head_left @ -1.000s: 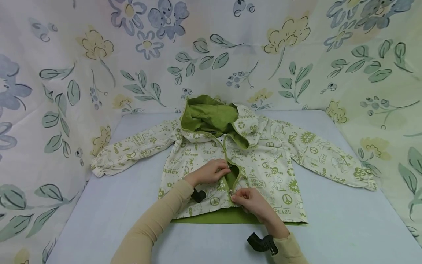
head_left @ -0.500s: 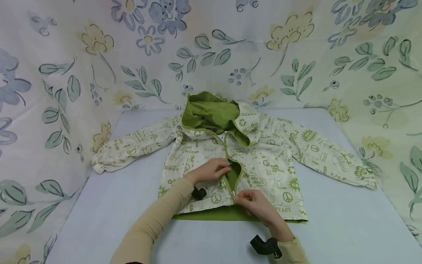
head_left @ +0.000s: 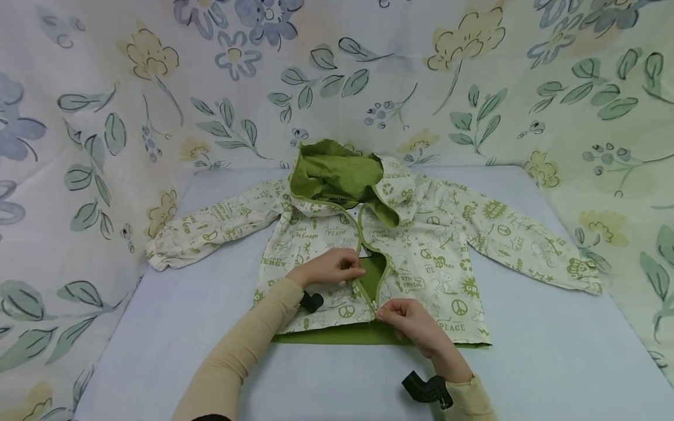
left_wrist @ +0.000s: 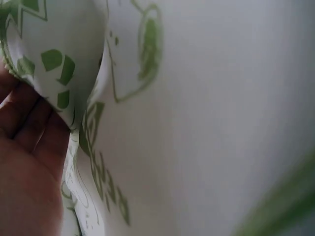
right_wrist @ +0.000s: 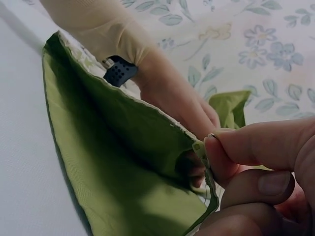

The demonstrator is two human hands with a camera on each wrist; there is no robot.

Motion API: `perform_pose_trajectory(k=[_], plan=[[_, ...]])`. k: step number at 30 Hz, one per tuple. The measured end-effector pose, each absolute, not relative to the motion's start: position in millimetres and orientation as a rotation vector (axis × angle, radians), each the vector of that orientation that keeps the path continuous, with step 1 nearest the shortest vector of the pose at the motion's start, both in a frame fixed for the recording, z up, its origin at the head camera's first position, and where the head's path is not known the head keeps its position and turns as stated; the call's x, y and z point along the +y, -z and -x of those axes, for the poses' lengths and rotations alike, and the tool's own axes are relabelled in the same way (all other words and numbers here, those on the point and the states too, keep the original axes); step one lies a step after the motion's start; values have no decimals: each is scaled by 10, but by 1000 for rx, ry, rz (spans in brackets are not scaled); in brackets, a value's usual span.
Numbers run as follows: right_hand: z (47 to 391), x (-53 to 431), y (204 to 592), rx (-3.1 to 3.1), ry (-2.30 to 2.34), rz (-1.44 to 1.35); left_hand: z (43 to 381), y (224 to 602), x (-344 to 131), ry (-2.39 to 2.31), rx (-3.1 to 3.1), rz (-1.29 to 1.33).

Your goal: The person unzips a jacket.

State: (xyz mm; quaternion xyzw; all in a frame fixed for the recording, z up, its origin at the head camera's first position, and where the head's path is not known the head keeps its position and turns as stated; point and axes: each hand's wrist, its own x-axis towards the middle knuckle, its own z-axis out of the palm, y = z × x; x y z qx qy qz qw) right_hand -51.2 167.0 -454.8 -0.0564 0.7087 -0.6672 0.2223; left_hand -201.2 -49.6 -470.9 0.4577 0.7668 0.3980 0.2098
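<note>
A white hooded jacket (head_left: 432, 251) with green print and green lining lies spread front up on the table. Its front zipper (head_left: 387, 269) gapes in the lower half, showing the lining. My left hand (head_left: 329, 268) grips the zipper's left edge; in the left wrist view, this hand's fingers (left_wrist: 37, 118) lie behind the printed cloth. At the foot of the gap, my right hand (head_left: 408, 318) pinches the zipper pull (head_left: 375, 306) between thumb and forefinger. The right wrist view shows the front hem (right_wrist: 123, 93) raised off the green back lining (right_wrist: 83, 162), with left fingertips beneath it.
The green-lined hood (head_left: 337, 169) lies open at the top. Both sleeves (head_left: 221, 228) stretch outward over the white table (head_left: 174, 345). A floral curtain (head_left: 337, 82) hangs behind and beside the table. Each wrist wears a black camera mount (head_left: 429, 390).
The gap in the zipper has grown a little wider. My right hand has shifted slightly right with the zipper pull; my left hand keeps its hold. The head view has tilted slightly.
</note>
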Motion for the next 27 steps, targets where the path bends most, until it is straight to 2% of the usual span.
perform_pose_trajectory(k=[27], plan=[[541,1699,4542,1976,1856,162,2073,4657,-523,-1158,2049,-1263]])
